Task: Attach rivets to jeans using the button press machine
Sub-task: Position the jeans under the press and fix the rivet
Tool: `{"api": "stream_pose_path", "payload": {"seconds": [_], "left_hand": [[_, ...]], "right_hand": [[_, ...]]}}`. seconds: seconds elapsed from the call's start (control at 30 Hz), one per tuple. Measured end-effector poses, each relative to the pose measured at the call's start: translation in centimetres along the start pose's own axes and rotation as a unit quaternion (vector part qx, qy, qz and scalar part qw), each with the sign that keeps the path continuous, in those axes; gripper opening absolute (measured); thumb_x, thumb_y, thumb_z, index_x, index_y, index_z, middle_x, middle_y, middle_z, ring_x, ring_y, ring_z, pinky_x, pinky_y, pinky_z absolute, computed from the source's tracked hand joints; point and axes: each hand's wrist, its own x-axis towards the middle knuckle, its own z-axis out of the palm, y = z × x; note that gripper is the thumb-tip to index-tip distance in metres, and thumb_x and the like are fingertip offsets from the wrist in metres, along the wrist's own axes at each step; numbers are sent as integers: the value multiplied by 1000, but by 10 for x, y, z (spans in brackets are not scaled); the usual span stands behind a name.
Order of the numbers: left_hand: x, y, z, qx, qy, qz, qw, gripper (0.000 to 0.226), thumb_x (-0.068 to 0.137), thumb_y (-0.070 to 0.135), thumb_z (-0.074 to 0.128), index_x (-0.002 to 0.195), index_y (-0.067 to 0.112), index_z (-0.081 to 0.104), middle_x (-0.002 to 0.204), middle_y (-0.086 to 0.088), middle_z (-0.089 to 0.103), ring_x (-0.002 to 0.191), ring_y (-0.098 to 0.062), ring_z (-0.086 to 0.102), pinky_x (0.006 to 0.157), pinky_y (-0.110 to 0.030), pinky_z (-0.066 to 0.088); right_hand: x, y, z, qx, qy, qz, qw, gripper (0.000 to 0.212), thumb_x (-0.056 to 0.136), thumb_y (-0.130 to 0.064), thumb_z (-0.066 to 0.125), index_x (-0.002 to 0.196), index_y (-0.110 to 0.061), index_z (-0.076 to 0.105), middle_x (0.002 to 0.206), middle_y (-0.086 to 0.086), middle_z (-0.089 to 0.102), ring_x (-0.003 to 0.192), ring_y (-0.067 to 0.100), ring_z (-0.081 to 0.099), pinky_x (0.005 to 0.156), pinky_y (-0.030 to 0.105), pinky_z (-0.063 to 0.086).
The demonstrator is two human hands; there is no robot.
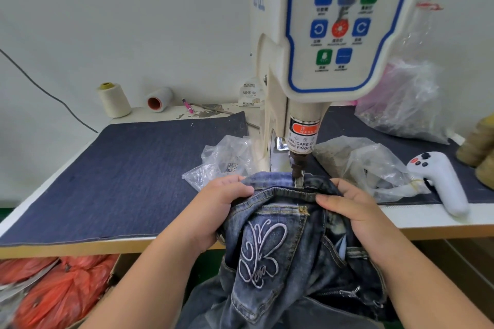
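Both hands' fingers curl over the waistband of the jeans (pixel 280 243): the left hand (pixel 216 205) grips left of the press head (pixel 298 168), the right hand (pixel 355 208) pinches it on the right. The waistband lies under the button press machine (pixel 334 35), on the denim-covered table (pixel 120 173).

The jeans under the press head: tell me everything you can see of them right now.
The jeans are blue, faded denim with contrast stitching. A back pocket carries a pale embroidered butterfly-like motif, with a brass rivet at its upper corner. The waistband lies bunched under the button press machine, beneath its dark punch. The left hand and right hand each hold the waistband in a grip on either side; the rest hangs off the table edge.
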Motion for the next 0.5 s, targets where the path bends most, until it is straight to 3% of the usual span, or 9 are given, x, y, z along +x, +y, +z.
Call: {"api": "stream_pose_path", "payload": {"seconds": [0.2, 0.27, 0.3, 0.33, 0.4, 0.43, 0.5], "left_hand": [[-46, 1, 2, -80, -68, 2, 994, 45, 74, 12, 62, 114, -8, 63, 115, -35, 65, 93, -40, 67, 77, -41, 58], [-63, 5, 3, -107, -85, 10, 991, 47, 72, 11, 63, 114, -10, 59, 112, -36, 65, 88, -39, 68, 75, -41, 59], [-71, 8, 4, -114, -95, 13, 989, 46, 71, 11, 64, 112, -11, 58, 109, -35, 65, 86, -38, 68, 74, -41, 59], [-79, 12, 5, -116, -104, 15, 988, 43, 71, 11, 64, 108, -11, 59, 106, -34, 65, 85, -39, 67, 74, -42, 58], [-92, 23, 8, -106, -113, 25, 988, 36, 68, 10, 64, 100, -8, 63, 99, -32, 65, 83, -39, 65, 72, -40, 57], [-98, 30, 11, -98, -108, 33, 989, 30, 65, 8, 62, 91, -7, 67, 90, -29, 66, 77, -36, 67, 65, -36, 58], [-109, 44, 16, -86, -91, 59, 990, 15, 61, 3, 57, 66, 5, 71, 66, -18, 65, 55, -26, 67, 49, -26, 55]], "right_hand": [[-48, -9, 8, 10, -18, 21, 1000, 35, 60, -3, 81, 93, -7, 70, 90, 23, 73, 73, 34, 73, 60, 34, 59], [-65, -13, 17, -52, 1, 0, 999, 35, 60, -8, 87, 89, -17, 70, 93, 15, 76, 78, 31, 74, 63, 33, 59], [-73, -14, 23, -134, 25, -24, 990, 27, 67, -15, 85, 87, -25, 68, 93, 3, 76, 81, 23, 74, 64, 28, 57], [-81, -15, 28, -240, 64, -69, 966, 24, 74, -21, 83, 87, -32, 66, 96, -10, 73, 84, 10, 71, 68, 22, 53], [-102, -21, 42, -417, 161, -228, 865, 21, 80, -31, 78, 90, -38, 61, 102, -24, 62, 98, -5, 59, 80, 15, 43], [-112, -25, 51, -448, 177, -319, 816, 16, 80, -32, 73, 90, -35, 62, 103, -22, 60, 103, -3, 56, 87, 14, 40], [-131, -28, 69, -465, 139, -434, 759, 11, 77, -31, 66, 84, -23, 69, 101, -14, 61, 101, 6, 57, 92, 12, 38]]}}
